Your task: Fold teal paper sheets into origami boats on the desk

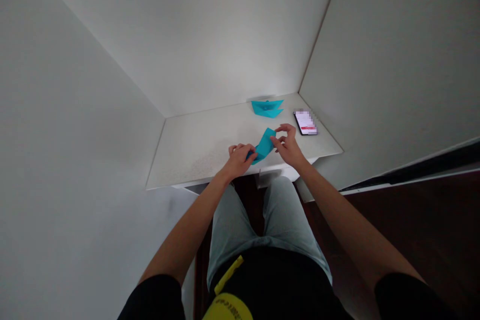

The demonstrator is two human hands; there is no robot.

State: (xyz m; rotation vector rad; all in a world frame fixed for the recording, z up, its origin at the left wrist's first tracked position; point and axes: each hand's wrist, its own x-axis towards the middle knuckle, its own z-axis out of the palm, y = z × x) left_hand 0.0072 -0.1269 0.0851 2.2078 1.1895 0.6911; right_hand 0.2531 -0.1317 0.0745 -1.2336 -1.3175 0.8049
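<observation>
A folded piece of blue paper [266,144] is held between my two hands, just above the front part of the white shelf. My left hand [240,158] pinches its lower left end, with the fingers closed and partly covering it. At the upper right edge, my right hand [286,144] grips the paper between thumb and fingertips. Beyond my hands, a folded blue paper boat [267,108] rests near the back of the shelf, touched by neither hand.
The white shelf [195,142] spans between walls on the left, back and right. A phone with a lit screen [306,123] lies to the right, near the right wall [393,50]. My legs [240,220] are below the front edge, above a dark floor.
</observation>
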